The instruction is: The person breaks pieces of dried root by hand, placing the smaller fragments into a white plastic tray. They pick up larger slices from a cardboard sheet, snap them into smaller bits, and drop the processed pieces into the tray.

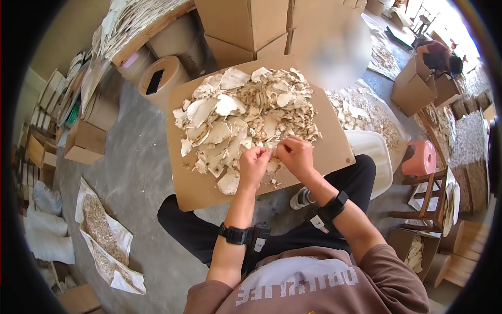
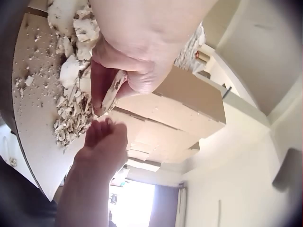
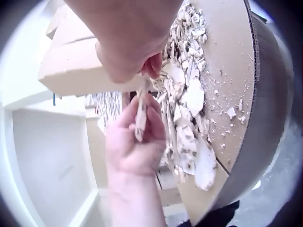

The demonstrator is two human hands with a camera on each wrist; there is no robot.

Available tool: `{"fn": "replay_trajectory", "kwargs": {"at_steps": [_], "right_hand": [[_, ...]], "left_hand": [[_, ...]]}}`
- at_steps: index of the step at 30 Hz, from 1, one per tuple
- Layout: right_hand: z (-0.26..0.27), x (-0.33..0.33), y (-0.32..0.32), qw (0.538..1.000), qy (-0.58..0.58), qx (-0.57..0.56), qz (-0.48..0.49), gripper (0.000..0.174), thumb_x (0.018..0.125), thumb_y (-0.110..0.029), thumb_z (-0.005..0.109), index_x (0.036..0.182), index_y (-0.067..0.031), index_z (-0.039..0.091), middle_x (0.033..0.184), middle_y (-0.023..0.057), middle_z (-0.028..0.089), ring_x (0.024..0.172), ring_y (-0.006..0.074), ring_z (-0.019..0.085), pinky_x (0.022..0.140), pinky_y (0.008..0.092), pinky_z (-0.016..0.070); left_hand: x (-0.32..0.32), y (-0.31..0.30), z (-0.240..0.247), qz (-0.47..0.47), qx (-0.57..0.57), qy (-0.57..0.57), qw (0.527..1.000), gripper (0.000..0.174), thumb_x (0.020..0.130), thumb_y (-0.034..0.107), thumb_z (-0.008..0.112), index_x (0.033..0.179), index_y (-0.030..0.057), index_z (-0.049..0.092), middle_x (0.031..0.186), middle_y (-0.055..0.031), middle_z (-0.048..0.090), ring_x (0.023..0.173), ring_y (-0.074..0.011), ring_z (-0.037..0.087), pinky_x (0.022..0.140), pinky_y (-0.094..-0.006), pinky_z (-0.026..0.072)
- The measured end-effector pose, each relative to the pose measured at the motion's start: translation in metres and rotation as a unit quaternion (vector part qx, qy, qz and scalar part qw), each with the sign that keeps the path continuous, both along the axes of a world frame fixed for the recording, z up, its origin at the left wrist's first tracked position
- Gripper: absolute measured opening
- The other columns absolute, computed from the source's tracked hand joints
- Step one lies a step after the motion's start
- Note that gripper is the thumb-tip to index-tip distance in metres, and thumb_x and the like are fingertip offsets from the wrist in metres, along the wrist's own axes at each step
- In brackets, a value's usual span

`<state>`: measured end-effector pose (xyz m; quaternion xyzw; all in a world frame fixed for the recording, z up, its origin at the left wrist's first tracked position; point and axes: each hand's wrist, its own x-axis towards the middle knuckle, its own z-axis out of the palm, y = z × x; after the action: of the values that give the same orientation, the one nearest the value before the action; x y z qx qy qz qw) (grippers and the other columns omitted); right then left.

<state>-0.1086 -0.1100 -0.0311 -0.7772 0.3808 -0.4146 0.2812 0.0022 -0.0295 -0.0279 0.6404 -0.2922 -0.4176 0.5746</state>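
Both hands meet over the near edge of a heap of pale, brown-edged flakes (image 1: 246, 112) piled on a cardboard sheet (image 1: 196, 196). My left hand (image 1: 253, 167) pinches a flat, off-white piece (image 2: 113, 90) with dark specks between thumb and fingers. At the far end of that same piece, the curled fingertips of my right hand (image 1: 297, 157) pinch it, as the right wrist view shows. Larger smooth flakes (image 3: 195, 94) lie beside the hands, with small broken bits (image 2: 71, 125) nearby. Crumbs are scattered over the cardboard's near part.
Tall cardboard boxes (image 1: 240, 26) stand behind the sheet. A round drum (image 1: 163, 78) with a black phone-like object on it is at back left. To the right are a white plastic tub (image 1: 368, 157), a pink stool (image 1: 420, 158) and another person (image 1: 439, 57) among boxes.
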Motion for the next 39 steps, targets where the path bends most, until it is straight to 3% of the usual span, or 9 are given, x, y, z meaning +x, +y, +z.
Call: {"fn": "replay_trajectory", "kwargs": {"at_steps": [2,8,16,29,31,33,36,37,39], "right_hand": [[0.007,-0.013,-0.012,0.945,-0.114,0.299,-0.067,0.015,0.075,-0.012,0.054,0.07,-0.0001,0.062,0.06,0.0059,0.058,0.052,0.0114,0.056,0.047,0.0243,0.045],[0.024,-0.056,-0.04,0.891,-0.192,0.41,0.046,0.018,0.083,-0.015,0.052,0.084,0.0008,0.06,0.069,0.0038,0.058,0.052,0.0088,0.054,0.047,0.0201,0.0444],[0.036,-0.187,-0.079,0.91,-0.196,0.338,-0.136,0.019,0.083,-0.016,0.053,0.089,-0.0002,0.061,0.071,0.0039,0.059,0.051,0.008,0.053,0.046,0.0197,0.0431],[-0.001,-0.296,-0.09,0.911,-0.132,0.28,-0.274,0.016,0.076,-0.012,0.06,0.087,-0.0001,0.061,0.068,0.0045,0.059,0.049,0.0103,0.054,0.045,0.0217,0.0445],[-0.029,-0.313,-0.098,0.931,0.16,0.051,-0.324,0.024,0.074,-0.006,0.057,0.097,-0.0008,0.058,0.077,0.007,0.061,0.059,0.0138,0.057,0.05,0.0252,0.0473],[-0.014,-0.291,-0.092,0.886,0.285,-0.055,-0.363,0.033,0.072,0.001,0.051,0.104,-0.0057,0.057,0.085,0.0097,0.061,0.072,0.0171,0.058,0.061,0.0274,0.0467],[0.014,-0.229,-0.072,0.967,0.068,0.042,-0.242,0.033,0.075,0.001,0.052,0.106,-0.0069,0.056,0.085,0.0093,0.061,0.068,0.0154,0.057,0.059,0.0269,0.0466],[0.025,-0.202,-0.058,0.971,-0.014,0.182,-0.154,0.028,0.079,-0.003,0.051,0.106,-0.0049,0.055,0.083,0.0073,0.06,0.066,0.0131,0.056,0.058,0.026,0.0463],[0.051,-0.148,-0.027,0.91,-0.087,0.405,0.03,0.024,0.084,-0.015,0.05,0.103,-0.001,0.057,0.079,0.003,0.059,0.066,0.0097,0.055,0.06,0.0218,0.045]], "left_hand": [[0.002,0.009,-0.011,0.023,-0.022,0.086,0.996,0.012,0.078,0.01,0.057,0.072,0.0007,0.06,0.063,0.0005,0.056,0.052,-0.0035,0.046,0.046,-0.0183,0.0346],[0.013,0.023,-0.024,0.107,-0.065,0.294,0.948,0.011,0.079,0.007,0.058,0.088,0.0015,0.058,0.081,-0.0059,0.062,0.071,-0.0136,0.06,0.061,-0.0247,0.0495],[0.018,0.028,-0.013,0.067,-0.029,0.324,0.943,0.008,0.074,0.002,0.061,0.08,0.007,0.058,0.077,-0.0039,0.062,0.065,-0.0114,0.059,0.057,-0.0217,0.0495],[-0.006,0.022,0.007,-0.035,-0.011,0.388,0.921,0.036,0.077,-0.003,0.053,0.112,0.0046,0.047,0.089,-0.0074,0.061,0.075,-0.0137,0.06,0.063,-0.0246,0.0504],[-0.015,0.021,0.007,-0.028,-0.037,0.399,0.916,0.035,0.077,-0.003,0.054,0.11,0.007,0.049,0.087,-0.0067,0.061,0.074,-0.0136,0.06,0.062,-0.0247,0.0504],[-0.016,0.021,0.007,0.009,-0.058,0.391,0.918,0.034,0.077,-0.003,0.054,0.109,0.0079,0.049,0.086,-0.0062,0.061,0.074,-0.0134,0.06,0.061,-0.0246,0.0502],[-0.024,0.02,0.015,0.031,-0.002,0.352,0.935,0.027,0.077,0.0,0.055,0.102,0.0101,0.052,0.085,-0.0028,0.06,0.073,-0.0118,0.058,0.055,-0.0232,0.0492],[-0.025,0.019,0.016,0.034,-0.006,0.351,0.936,0.025,0.077,0.0,0.056,0.099,0.0105,0.052,0.083,-0.0027,0.06,0.071,-0.012,0.059,0.054,-0.0234,0.0493],[-0.027,0.018,0.019,0.038,-0.011,0.349,0.936,0.023,0.077,0.001,0.057,0.097,0.0108,0.052,0.081,-0.0026,0.059,0.069,-0.0121,0.059,0.053,-0.0236,0.0493]]}}
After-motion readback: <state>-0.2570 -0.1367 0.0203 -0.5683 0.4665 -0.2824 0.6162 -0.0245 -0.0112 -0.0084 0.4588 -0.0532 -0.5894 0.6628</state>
